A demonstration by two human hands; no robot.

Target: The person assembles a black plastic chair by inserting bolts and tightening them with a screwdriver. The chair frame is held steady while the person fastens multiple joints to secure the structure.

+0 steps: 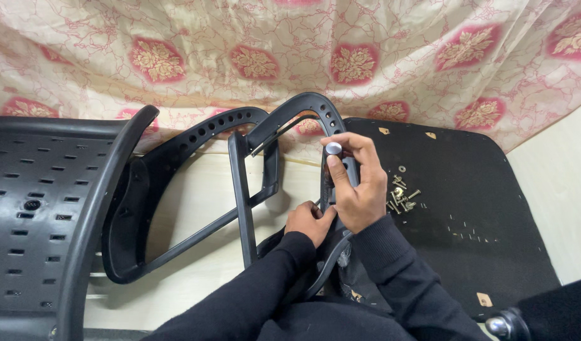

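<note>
Right hand is closed around a tool with a round silver cap and the black plastic armrest on the floor, left hand gripping lower; the armrest looks stiff, light, smooth, probably best held by its straight bar.

A cream curtain with red and gold flower medallions hangs across the back, well above the fingers, its folds meeting a pale cream floor that runs left of and below them. More of that floor shows far right of the fingers. The light is soft and even, with faint shadows.
</note>
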